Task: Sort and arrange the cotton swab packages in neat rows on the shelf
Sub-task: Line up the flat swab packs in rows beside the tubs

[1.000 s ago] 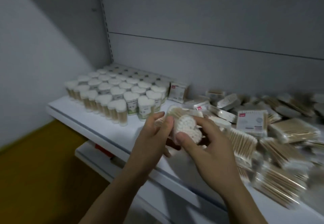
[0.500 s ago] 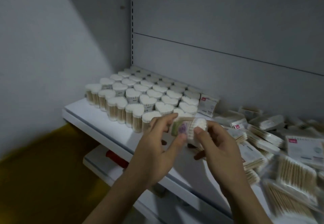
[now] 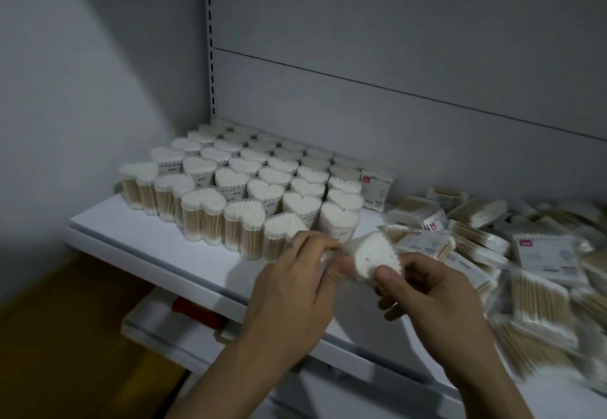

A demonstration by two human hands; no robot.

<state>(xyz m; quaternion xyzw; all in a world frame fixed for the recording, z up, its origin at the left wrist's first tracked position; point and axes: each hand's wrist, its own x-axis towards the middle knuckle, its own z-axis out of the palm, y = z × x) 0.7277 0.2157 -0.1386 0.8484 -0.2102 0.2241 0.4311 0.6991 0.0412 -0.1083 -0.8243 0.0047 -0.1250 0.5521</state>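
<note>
The heart-shaped cotton swab box (image 3: 371, 259), pinched between the curled fingers of the left hand (image 3: 292, 290) and the right hand (image 3: 437, 290) just above the shelf (image 3: 157, 244), is best turned upright and seated flush at the end of the front row (image 3: 243, 225).

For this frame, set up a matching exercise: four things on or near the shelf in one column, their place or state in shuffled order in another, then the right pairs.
1. held heart-shaped package
2. upright heart-shaped packages
3. flat packs
4. red object

A. jumbled pile at the right of the shelf
B. on the lower shelf
C. gripped by left hand and right hand
D. standing in rows at the shelf's left

Pairs: 1-C, 2-D, 3-A, 4-B
</note>
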